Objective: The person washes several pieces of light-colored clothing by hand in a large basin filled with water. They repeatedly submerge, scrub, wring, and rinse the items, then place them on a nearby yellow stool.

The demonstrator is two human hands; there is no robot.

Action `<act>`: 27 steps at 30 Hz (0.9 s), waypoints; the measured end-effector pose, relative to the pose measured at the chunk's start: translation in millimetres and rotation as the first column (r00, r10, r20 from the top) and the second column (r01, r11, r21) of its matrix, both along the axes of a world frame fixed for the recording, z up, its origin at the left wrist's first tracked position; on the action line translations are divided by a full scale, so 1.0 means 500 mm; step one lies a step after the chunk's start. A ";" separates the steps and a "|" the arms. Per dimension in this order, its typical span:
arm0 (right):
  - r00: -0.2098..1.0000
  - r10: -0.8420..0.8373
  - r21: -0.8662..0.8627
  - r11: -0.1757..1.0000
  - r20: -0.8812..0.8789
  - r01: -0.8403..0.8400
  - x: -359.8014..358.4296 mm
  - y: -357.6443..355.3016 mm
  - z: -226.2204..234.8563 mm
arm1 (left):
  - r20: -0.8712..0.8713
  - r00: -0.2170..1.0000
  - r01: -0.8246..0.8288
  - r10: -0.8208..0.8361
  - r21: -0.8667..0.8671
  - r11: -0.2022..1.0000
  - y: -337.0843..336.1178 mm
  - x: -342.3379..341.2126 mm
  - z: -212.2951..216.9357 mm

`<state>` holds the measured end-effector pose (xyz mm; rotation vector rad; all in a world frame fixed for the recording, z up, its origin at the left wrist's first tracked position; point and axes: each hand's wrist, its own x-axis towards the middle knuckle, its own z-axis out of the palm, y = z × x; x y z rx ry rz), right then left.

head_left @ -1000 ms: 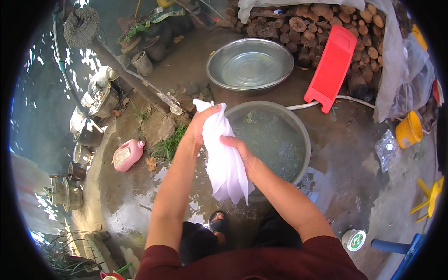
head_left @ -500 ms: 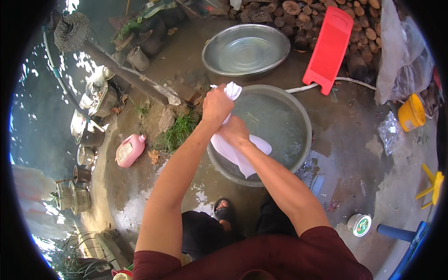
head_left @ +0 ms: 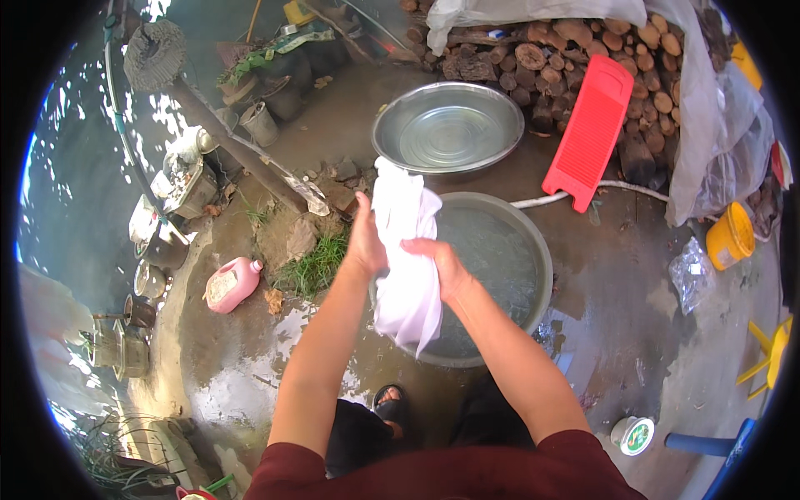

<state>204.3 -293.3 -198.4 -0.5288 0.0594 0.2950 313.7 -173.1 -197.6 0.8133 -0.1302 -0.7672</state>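
Note:
A wet white cloth (head_left: 406, 258), bunched lengthwise, hangs between my two hands above the left side of a grey tub of water (head_left: 543, 250). My left hand (head_left: 365, 240) presses against the cloth's left side with its thumb pointing up; its other fingers are mostly hidden behind the fabric. From the right, my right hand (head_left: 442, 267) grips the cloth, thumb laid across its front. The lower end of the fabric falls in loose folds over the tub's near-left rim.
Beyond the tub stands a metal basin (head_left: 450, 125). A red washboard (head_left: 590, 133) leans against stacked firewood (head_left: 542, 62). A pink jug (head_left: 233, 285) sits at left near grass (head_left: 321, 262). To the right are a yellow bucket (head_left: 730, 236), a small white tub (head_left: 632, 435) and a yellow stool (head_left: 767, 354).
My hands were clenched one above the other on the twisted cloth. Now they are apart on either side of it, and the cloth is untwisted and fuller. The view has tilted up slightly.

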 end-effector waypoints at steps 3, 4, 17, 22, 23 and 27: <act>0.996 0.063 0.119 0.990 0.064 -0.071 -0.027 0.030 -0.013 | 0.019 0.993 0.115 -0.114 -0.289 0.950 -0.046 -0.043 -0.022; 0.994 0.054 0.109 0.992 0.097 -0.064 -0.039 0.037 -0.002 | 0.020 0.998 0.065 -0.062 -0.360 0.931 -0.063 -0.061 0.017; 0.977 0.167 -0.351 0.930 0.136 -0.110 -0.058 0.072 0.065 | 0.497 0.848 -0.217 -0.183 0.640 0.737 0.020 -0.060 0.200; 0.980 0.098 -0.831 0.550 0.171 0.090 -0.028 0.078 0.031 | 0.677 0.572 -0.615 -0.463 0.728 0.304 -0.013 -0.069 0.154; 0.981 0.103 -0.906 0.410 0.162 0.107 -0.022 0.077 0.026 | 0.668 0.529 -0.652 -0.523 0.715 0.253 -0.021 -0.068 0.141; 0.994 -0.094 -0.997 0.052 0.061 0.066 -0.001 0.078 0.010 | 0.620 0.465 -0.751 -0.632 0.654 0.088 -0.077 -0.084 0.119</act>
